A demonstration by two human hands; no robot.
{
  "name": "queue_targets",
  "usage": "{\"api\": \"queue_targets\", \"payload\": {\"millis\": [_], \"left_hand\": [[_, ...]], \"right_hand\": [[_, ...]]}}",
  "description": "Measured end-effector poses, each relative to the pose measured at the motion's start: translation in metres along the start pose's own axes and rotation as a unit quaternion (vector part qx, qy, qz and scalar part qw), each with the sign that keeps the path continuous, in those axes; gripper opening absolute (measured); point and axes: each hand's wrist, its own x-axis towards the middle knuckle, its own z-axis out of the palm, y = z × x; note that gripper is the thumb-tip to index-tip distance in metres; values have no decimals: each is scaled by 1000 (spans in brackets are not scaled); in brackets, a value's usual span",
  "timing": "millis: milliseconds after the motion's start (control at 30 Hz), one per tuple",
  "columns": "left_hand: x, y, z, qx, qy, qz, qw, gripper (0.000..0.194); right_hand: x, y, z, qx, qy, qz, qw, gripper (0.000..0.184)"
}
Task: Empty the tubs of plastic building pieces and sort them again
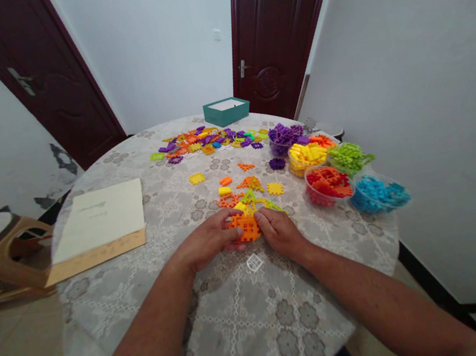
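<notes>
Between my two hands is an orange building piece (247, 227) with notched edges and a window-like grid. My left hand (212, 238) grips it from the left, thumb in front and fingers behind. On its right edge, my right hand (278, 229) is closed with the thumb pressed against it; those fingertips are partly hidden. A small white window-frame piece (255, 262) lies on the cloth just below. Behind the hands are loose orange, yellow and green pieces, among them an orange triangular piece (245, 166) and a yellow square piece (275, 188).
Tubs of sorted pieces stand at the right: purple (284, 136), yellow (308, 155), green (349, 156), red (328, 183) and blue (379, 193). A mixed pile (208, 140) lies at the back, near a teal box (226, 112). An open folder (98, 218) rests on the left.
</notes>
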Motion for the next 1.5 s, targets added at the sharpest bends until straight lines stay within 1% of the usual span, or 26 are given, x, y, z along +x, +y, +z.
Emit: {"api": "queue_targets", "payload": {"millis": [100, 167, 200, 267, 333, 367, 433, 467, 567, 633, 700, 800, 933, 1000, 1133, 1200, 1300, 1367, 1433, 1500], "left_hand": [[1, 0, 0, 19, 6, 6, 1000, 50], [2, 1, -8, 20, 26, 19, 999, 50], [2, 2, -15, 22, 52, 25, 998, 50], [4, 4, -31, 42, 130, 34, 990, 50], [6, 4, -48, 84, 207, 28, 974, 51], [6, 3, -55, 110, 234, 23, 966, 52], [8, 1, -64, 183, 263, 24, 947, 57], [9, 0, -67, 229, 270, 34, 935, 57], [11, -3, -68, 355, 272, 88, 890, 54], [13, -6, -67, 387, 258, 115, 878, 51], [15, -11, -67, 395, 240, 127, 877, 50], [20, -18, -69, 418, 222, 137, 870, 51], [25, -24, -74, 464, 209, 124, 852, 60], [26, -26, -75, 482, 205, 119, 843, 63], [27, -26, -77, 505, 191, 126, 832, 64], [27, -27, -77, 505, 194, 129, 831, 64], [27, -27, -77, 499, 205, 134, 831, 62], [27, -29, -78, 498, 210, 143, 829, 61], [28, -30, -80, 502, 211, 150, 825, 61], [28, -31, -83, 505, 209, 149, 824, 61]], "right_hand": [[0, 1, -1, -14, 1, -1, 1000, 39], [2, 5, -4, -9, 22, 1, 1000, 33], [4, 7, -6, -10, 37, -4, 999, 28], [7, 13, -9, -29, 55, -33, 998, 20], [11, 17, -9, -68, 43, -74, 994, 27], [13, 18, -8, -89, 28, -91, 991, 33], [17, 16, -3, -129, -7, -106, 986, 42], [20, 14, -1, -147, -25, -102, 984, 46], [30, 6, 9, -194, -66, -59, 977, 55], [38, 2, 15, -211, -80, -26, 974, 57], [45, 0, 20, -210, -85, -6, 974, 54], [50, -4, 24, -199, -90, -6, 976, 44], [50, -12, 23, -189, -113, 2, 975, 25], [49, -15, 22, -179, -118, 4, 977, 20], [48, -13, 22, -148, -99, -13, 984, 17], [49, -10, 23, -136, -88, -21, 987, 14], [50, -9, 26, -134, -100, -23, 986, 10], [49, -14, 25, -132, -104, -25, 985, 11], [47, -22, 19, -120, -92, -23, 988, 12], [46, -32, 3, -93, -72, -21, 993, 12]]}}
